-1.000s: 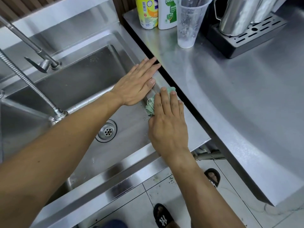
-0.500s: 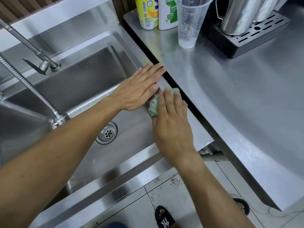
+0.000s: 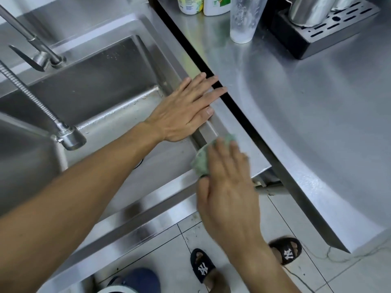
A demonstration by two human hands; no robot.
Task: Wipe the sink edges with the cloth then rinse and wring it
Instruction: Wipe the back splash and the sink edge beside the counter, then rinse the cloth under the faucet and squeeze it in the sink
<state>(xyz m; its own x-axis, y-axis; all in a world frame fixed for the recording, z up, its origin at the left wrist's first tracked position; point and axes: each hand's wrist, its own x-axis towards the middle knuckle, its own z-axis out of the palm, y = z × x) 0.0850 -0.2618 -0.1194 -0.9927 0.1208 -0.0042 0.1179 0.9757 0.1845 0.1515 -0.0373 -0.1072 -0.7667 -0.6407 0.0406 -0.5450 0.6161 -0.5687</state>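
Note:
A crumpled green cloth (image 3: 202, 161) lies on the right rim of the steel sink (image 3: 249, 153), close to the front right corner. My right hand (image 3: 228, 187) presses flat on top of it with straight fingers, hiding most of the cloth. My left hand (image 3: 186, 111) rests flat on the same rim farther back, fingers straight, its fingertips reaching over the dark gap toward the counter. The sink basin (image 3: 95, 85) is below my left forearm, and the drain is mostly hidden by that arm.
A tap (image 3: 40, 58) and a flexible spray hose (image 3: 42, 106) stand at the sink's left. The steel counter (image 3: 317, 123) on the right bears two bottles (image 3: 203, 5), a clear plastic cup (image 3: 243, 22) and a black drip tray (image 3: 321, 28). Tiled floor and my sandalled feet (image 3: 203, 267) are below.
My right hand has slid the cloth along the right rim toward the front corner, away from my left hand. The left hand stays flat on the rim.

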